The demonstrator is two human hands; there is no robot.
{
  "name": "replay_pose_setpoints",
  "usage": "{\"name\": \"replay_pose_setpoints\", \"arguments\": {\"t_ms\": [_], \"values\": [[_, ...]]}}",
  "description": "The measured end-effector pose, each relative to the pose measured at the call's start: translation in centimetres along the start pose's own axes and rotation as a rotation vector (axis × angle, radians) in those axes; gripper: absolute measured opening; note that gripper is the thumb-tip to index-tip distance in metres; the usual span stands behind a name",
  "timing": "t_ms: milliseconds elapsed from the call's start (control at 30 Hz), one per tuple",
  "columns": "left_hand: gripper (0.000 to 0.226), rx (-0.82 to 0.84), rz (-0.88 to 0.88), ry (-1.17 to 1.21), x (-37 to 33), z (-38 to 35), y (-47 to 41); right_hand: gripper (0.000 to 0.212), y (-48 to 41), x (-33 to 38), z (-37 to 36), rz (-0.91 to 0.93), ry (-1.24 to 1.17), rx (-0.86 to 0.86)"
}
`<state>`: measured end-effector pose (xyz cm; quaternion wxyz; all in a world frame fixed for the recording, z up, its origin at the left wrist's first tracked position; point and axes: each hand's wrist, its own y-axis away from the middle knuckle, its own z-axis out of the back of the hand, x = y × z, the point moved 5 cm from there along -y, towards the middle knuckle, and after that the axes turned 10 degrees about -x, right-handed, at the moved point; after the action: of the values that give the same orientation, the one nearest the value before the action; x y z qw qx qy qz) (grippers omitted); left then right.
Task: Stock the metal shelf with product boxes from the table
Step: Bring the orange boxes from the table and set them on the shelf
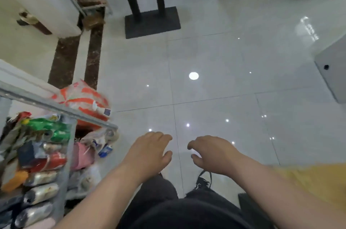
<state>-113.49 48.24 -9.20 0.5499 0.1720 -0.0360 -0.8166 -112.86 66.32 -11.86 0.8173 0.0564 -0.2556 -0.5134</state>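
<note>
- Two hands hover over the floor (215, 78) — your left hand (149, 152), your right hand (211, 153) — fingers loosely curled, gripping nothing.
- The metal shelf (61, 109) stands at your left, crammed with packets (43, 161).

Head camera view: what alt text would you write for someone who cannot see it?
A person's empty left hand and right hand hover, fingers loosely curled, above a glossy white tiled floor. A metal shelf crowded with colourful packets stands to the left; a black table base sits farther ahead.
</note>
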Motion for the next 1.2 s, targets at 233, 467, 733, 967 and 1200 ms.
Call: {"name": "replay_pose_setpoints", "arguments": {"t_ms": [233, 467, 733, 967, 1200], "values": [[0.048, 0.094, -0.428, -0.081, -7.5, -1.4, -4.0, 0.039, 9.0, -3.7, -1.0, -0.409, -0.066, -0.149], [0.044, 0.1, -0.765, -0.059, -14.9, -2.4, -3.2, 0.038, 20.5, -0.5, -5.9, -0.893, -0.281, -0.308], [0.043, 0.199, -0.998, -0.122, -23.0, -6.3, 2.1, 0.035, 31.1, 1.6, -11.3, -1.18, -0.434, -0.493], [0.038, 0.193, -1.024, -0.146, -32.6, -9.6, 3.8, 0.035, 40.6, -2.5, -14.8, -1.271, -0.46, -0.553], [0.036, 0.202, -0.929, -0.166, -40.1, -13.0, 4.8, 0.035, 47.8, -8.1, -16.6, -1.247, -0.452, -0.585]]}}
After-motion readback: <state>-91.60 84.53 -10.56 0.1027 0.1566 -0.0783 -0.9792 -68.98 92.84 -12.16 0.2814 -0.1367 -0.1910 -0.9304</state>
